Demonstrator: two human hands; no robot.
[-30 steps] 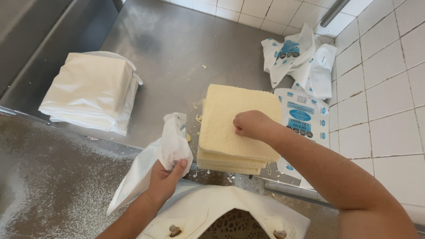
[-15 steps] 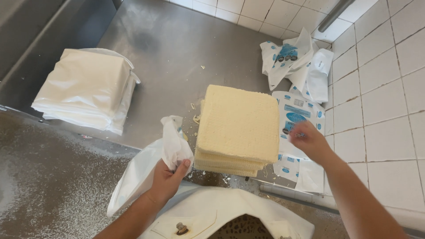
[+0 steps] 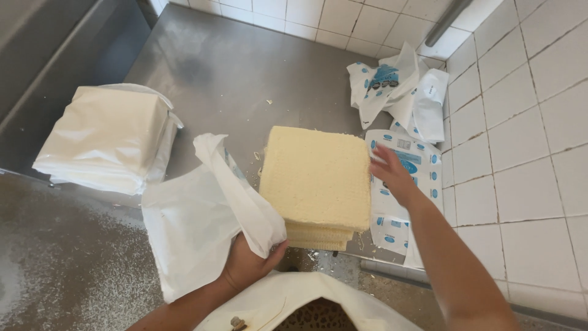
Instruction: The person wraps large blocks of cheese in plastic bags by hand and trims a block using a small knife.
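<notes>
A white bag (image 3: 202,227) is gripped in the left hand (image 3: 248,266), the fingers closed around a fold of it near its lower right part, just in front of the stack (image 3: 318,181) of pale yellow square sheets. Compared with half a second ago, the bag is raised higher and spread wider, so that it now stands between the wrapped bundle (image 3: 101,138) at the left and the stack, and its upper corner reaches level with the stack's top. The stack is seen on the steel counter (image 3: 233,67), near its front edge, where it lay before. The right hand (image 3: 392,175) is held open with the fingers loosely spread at the stack's right side; whether the stack's edge is actually touched cannot be told. Nothing is held in it. That hand has been moved a little from where it was earlier, and it is now seen over the flat white wrapper with blue print (image 3: 404,202) that lies between the stack and the tiled wall (image 3: 527,141). A crumpled wrapper (image 3: 398,89) of the same kind lies farther back against the wall, unchanged. The bundle rests well apart from the hands, where it was. Crumbs are scattered on the counter around the stack.
</notes>
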